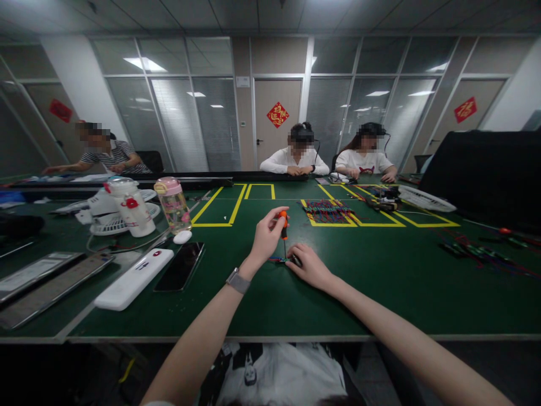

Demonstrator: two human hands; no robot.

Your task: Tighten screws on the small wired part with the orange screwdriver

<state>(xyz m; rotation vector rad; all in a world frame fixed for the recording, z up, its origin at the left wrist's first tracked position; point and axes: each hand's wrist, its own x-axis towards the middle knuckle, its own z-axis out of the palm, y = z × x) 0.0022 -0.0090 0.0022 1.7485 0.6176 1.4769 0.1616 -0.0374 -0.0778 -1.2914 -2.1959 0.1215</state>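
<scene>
My left hand (267, 232) is closed around the orange and black handle of a screwdriver (284, 228), which stands nearly upright. The screwdriver's tip points down at a small green circuit board (279, 260) with thin wires, lying on the green table (236, 304). My right hand (310, 267) rests on the table, its fingers closed at the right end of the board, partly hiding it. Something small and dark shows beneath those fingers, too hidden to name.
A bundle of wired boards (327, 211) lies beyond my hands, more boards (477, 251) at right. To the left are a black phone (180, 266), a white power bank (134, 279), a pink-lidded bottle (173, 206) and a white bottle (133, 208). Several people sit across the table.
</scene>
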